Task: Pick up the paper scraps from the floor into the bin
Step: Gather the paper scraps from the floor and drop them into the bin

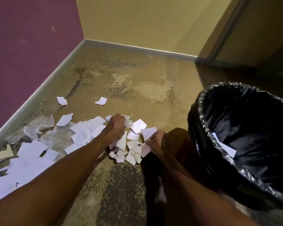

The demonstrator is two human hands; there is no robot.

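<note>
Both my hands were down in the paper scraps (88, 126) on the floor (129, 75), left grip (117, 126) clenched round crumpled pieces, right grip (154, 141) pinching flat sheets. Light, floppy stuff, I judged; bunch it before the bin (201, 128) alongside.

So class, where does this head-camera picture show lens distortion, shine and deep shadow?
Head view: the grey skirting board bows from wide-angle distortion; the glossy black bin liner catches highlights; dark shadow fills the bin's inside and the floor below the right hand.
</note>
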